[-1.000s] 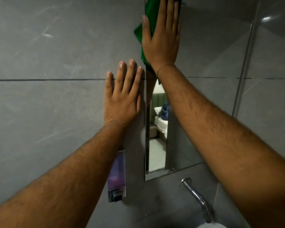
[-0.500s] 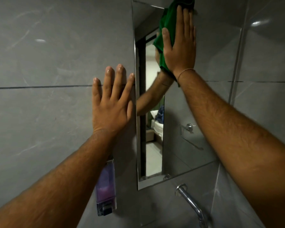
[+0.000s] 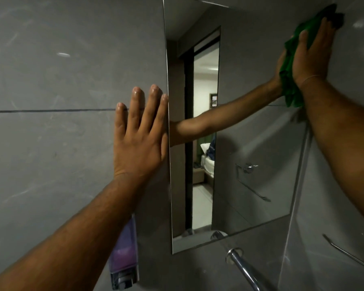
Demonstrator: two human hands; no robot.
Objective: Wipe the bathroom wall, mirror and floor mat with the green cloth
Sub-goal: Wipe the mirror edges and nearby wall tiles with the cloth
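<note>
Grey tiled bathroom wall (image 3: 51, 143), one dark grout line across it, one mirror (image 3: 240, 143) fixed flat, reflecting a doorway and your right forearm. One purple soap dispenser (image 3: 124, 263) below your left arm, one chrome tap (image 3: 244, 269), one rail (image 3: 349, 255) on the side wall. Your left hand (image 3: 139, 141) lies flat on the tile, fingers spread, touching the mirror's left edge. Your right hand (image 3: 311, 55), flat and open, presses the one green cloth (image 3: 290, 80) at the mirror's upper right. Since half a second ago, more mirror shows and the cloth has gone further right.
</note>
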